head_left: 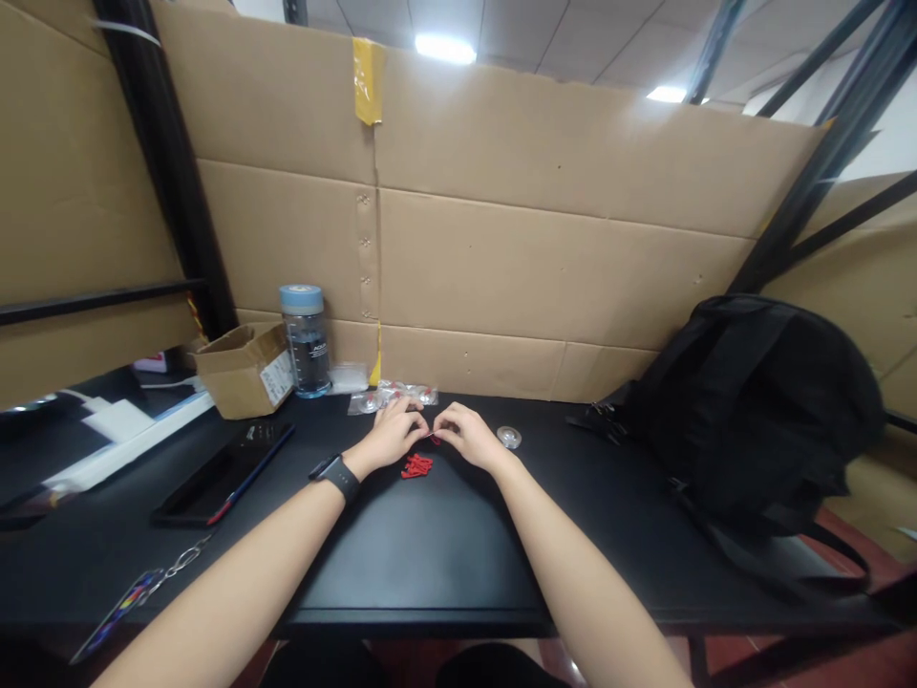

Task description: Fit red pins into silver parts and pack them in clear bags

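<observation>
My left hand [393, 435], with a black watch [335, 475] on its wrist, and my right hand [467, 437] meet over the black table [401, 554]. Both hands are closed in a pinch, fingertips almost touching, with a tiny red piece [432, 438] between them. I cannot tell which hand has the hold on it. A small pile of red pieces [416, 465] lies on the table just below the hands. Clear plastic bags with red bits [393, 396] lie just behind the left hand. A small clear round spool [508, 437] sits right of my right hand.
A blue-lidded bottle [307, 341] and an open cardboard box [245, 369] stand at the back left. A black phone with a pen [223, 473] and a keychain [136, 594] lie at left. A black backpack [752, 411] fills the right side. Cardboard walls [544, 248] enclose the back.
</observation>
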Demonstrator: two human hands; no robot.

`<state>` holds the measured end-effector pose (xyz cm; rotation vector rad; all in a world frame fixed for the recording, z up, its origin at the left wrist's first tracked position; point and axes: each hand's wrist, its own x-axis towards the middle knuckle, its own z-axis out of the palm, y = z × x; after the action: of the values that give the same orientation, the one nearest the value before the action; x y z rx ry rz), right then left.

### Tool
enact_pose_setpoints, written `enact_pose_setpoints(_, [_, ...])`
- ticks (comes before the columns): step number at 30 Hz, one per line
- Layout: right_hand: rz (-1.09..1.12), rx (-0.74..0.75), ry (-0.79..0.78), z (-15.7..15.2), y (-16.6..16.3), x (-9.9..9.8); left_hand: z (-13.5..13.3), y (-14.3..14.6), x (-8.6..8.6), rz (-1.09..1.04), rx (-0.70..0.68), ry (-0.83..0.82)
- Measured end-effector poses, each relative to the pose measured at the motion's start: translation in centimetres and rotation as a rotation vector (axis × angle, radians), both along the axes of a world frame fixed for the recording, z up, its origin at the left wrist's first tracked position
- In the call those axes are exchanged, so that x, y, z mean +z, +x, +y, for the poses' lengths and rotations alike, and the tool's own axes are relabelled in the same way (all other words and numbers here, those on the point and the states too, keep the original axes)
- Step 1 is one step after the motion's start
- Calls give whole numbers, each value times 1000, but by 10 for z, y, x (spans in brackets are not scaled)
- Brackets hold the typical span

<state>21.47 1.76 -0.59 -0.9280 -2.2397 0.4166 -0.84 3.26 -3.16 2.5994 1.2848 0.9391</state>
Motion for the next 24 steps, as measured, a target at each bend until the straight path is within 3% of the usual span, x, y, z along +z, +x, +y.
enact_pose_setpoints(13, [-38, 45, -189, -4, 21, 21, -2, -8, 13, -46, 81, 62])
enact_pose_setpoints(15, [-7, -47, -177, -1, 28, 22, 0, -14, 15, -61, 44, 23])
enact_pose_setpoints(20, [42, -445, -151, 11, 56, 25, -9, -22, 29, -43, -281, -202])
enact_pose_setpoints(24, [-10, -567, -218, 18, 80, 19, -21, -16, 40, -10, -335, -261])
